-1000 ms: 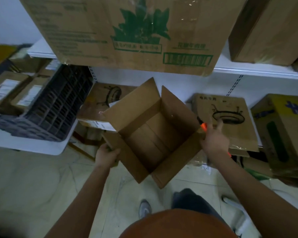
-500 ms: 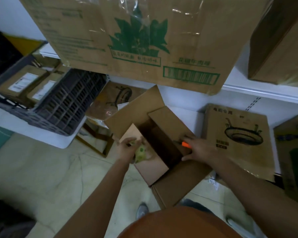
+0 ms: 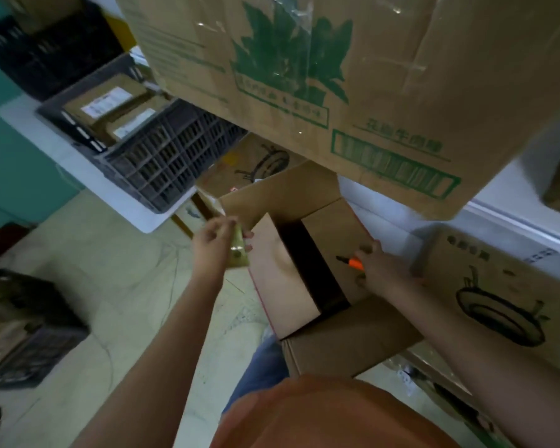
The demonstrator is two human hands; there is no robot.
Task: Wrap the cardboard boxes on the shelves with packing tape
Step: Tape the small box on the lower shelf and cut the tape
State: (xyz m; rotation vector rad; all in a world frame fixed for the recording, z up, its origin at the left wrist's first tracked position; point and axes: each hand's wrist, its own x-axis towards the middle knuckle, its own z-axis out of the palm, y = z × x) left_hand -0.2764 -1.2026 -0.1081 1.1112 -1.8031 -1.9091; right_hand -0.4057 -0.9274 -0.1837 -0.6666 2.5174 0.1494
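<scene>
Sitting at the centre, in front of the lower white shelf [image 3: 401, 218], is the small cardboard box [image 3: 337, 337], plain brown corrugated board with square corners. Its two side flaps are folded partly inward, a dark gap open between them; the far flap stands up and the near flap hangs toward the person.

The left hand [image 3: 212, 244] is beside the left flap with fingers curled round a yellowish tape roll [image 3: 238, 252], glossy and translucent; whether a fingertip touches the flap cannot be told. The right hand [image 3: 380, 270] presses on the right flap while gripping an orange cutter [image 3: 353, 262] with a dark tip pointing left.

A large box [image 3: 385, 92] printed with a green leaf and barcode, streaked with clear tape, overhangs from the upper shelf and hides the back of the small box. To the right, a flat carton [image 3: 505, 286] with a black line drawing leans against the shelf, just beside the right wrist. To the left, a dark plastic lattice crate [image 3: 162, 163] holds labelled parcels. A second dark crate [image 3: 23, 334] sits on the pale tiled floor.

Against half a second ago, the left flap has come further over the opening, and both hands hold the same items.
</scene>
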